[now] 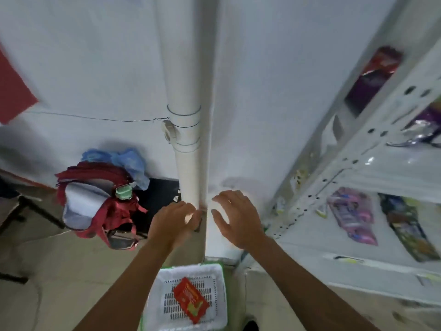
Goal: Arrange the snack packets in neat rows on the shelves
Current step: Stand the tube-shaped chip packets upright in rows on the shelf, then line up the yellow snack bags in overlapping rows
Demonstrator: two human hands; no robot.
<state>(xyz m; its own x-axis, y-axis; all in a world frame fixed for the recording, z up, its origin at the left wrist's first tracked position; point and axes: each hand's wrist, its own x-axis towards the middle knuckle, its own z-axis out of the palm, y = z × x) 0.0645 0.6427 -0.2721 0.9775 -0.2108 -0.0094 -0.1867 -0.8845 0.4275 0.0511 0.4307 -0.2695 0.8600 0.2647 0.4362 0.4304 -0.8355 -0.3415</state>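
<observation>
A red snack packet [190, 299] lies alone in a white plastic basket [219, 295] on the floor below my arms. Both hands are held out in front of a white wall corner, above the basket and empty. My left hand [173, 225] has loosely curled fingers. My right hand [235, 217] has spread, relaxed fingers. On the white shelf unit [372, 163] at the right lie a pink packet [352, 215], a dark green-yellow packet [409, 229], a purple-red packet [374, 77] higher up and a silvery purple one [423, 126].
A white vertical pipe [185, 115] runs down the wall just beyond my left hand. A red backpack [100, 204] with blue bags on top sits on the floor at the left. A dark bench frame [31, 209] stands at far left.
</observation>
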